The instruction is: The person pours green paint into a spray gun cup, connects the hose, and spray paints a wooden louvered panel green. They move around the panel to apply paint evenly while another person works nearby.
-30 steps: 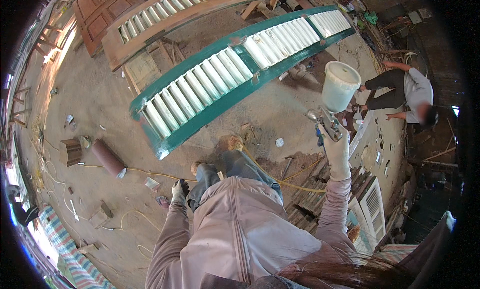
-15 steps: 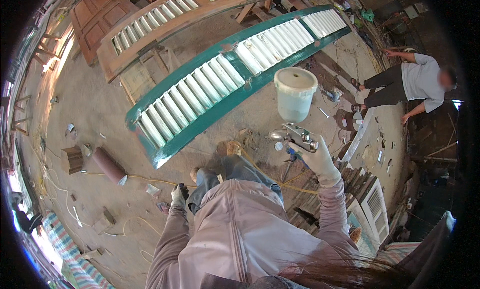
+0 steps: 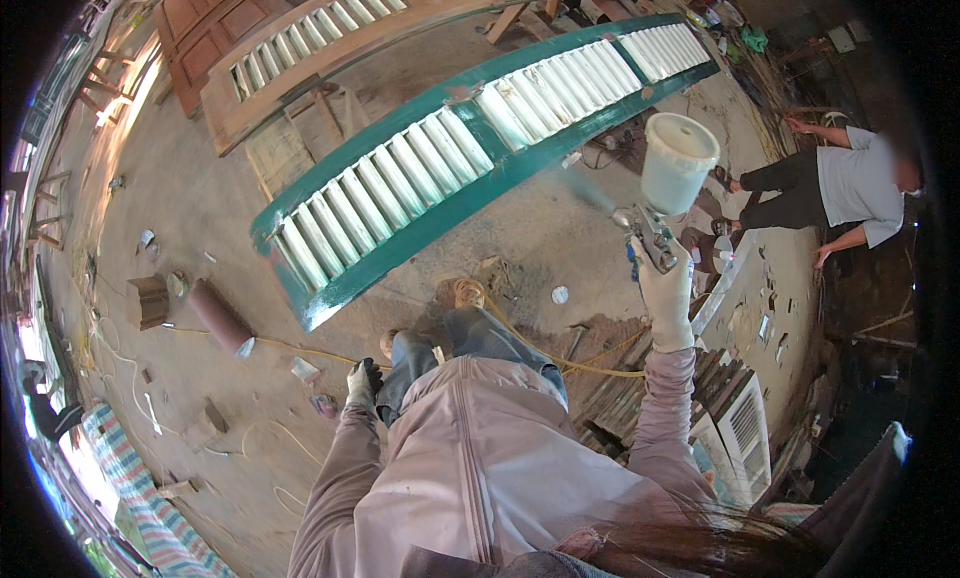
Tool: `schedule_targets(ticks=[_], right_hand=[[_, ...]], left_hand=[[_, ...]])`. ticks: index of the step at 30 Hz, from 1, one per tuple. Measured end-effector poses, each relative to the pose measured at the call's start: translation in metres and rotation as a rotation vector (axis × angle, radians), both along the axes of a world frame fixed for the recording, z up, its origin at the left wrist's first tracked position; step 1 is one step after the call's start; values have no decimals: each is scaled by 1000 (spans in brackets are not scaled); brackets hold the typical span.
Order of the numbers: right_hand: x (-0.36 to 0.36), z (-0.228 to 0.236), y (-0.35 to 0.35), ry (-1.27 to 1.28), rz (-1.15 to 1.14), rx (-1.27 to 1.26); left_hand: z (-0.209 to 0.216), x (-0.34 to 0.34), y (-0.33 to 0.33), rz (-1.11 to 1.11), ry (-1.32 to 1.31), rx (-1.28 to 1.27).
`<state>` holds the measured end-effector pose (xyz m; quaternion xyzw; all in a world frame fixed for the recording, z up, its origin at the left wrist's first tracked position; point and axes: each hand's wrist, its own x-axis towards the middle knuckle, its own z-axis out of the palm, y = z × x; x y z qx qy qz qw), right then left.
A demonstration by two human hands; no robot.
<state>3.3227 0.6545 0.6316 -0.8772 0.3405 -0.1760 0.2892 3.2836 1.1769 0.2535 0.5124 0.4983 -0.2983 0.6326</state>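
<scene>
My right hand [image 3: 666, 290], in a pale glove, is wrapped round a metal spray gun [image 3: 650, 240]. A whitish plastic cup [image 3: 680, 168] with a lid sits on top of the gun. A fine mist leaves the nozzle toward the long louvred shutter panel [image 3: 505, 165], which has a dark green frame and white slats. The gun stays apart from the panel, near its right part. My left hand [image 3: 362, 382] hangs low beside my leg, gloved, with dark fingertips curled in; whatever it may hold is hidden.
Behind lies a brown louvred panel [image 3: 225, 113] on wooden supports. A yellow hose [image 3: 590, 366] runs over the floor by my feet. Stacked slatted pieces [image 3: 640, 398] are at my right. Farther right is another person [image 3: 850, 183]. A brown roll [image 3: 220, 318] lies left.
My right hand has lifted the spray gun up and to the right, and spray mist now shows at its nozzle. My left hand has hardly moved. The other person's arms have shifted slightly.
</scene>
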Motion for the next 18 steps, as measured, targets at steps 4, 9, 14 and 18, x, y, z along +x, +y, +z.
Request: schedule_targets(ticks=[4, 9, 14, 18], right_hand=[[0, -5, -5, 23, -22, -50], [-2, 10, 11, -40, 187, 500], [-5, 0, 14, -13, 221, 572], [0, -17, -2, 64, 133, 217]], left_hand=[[0, -7, -5, -43, -13, 22], [-5, -8, -5, -10, -24, -10], [-7, -1, -14, -36, -19, 47], [-2, -1, -29, -8, -43, 65]])
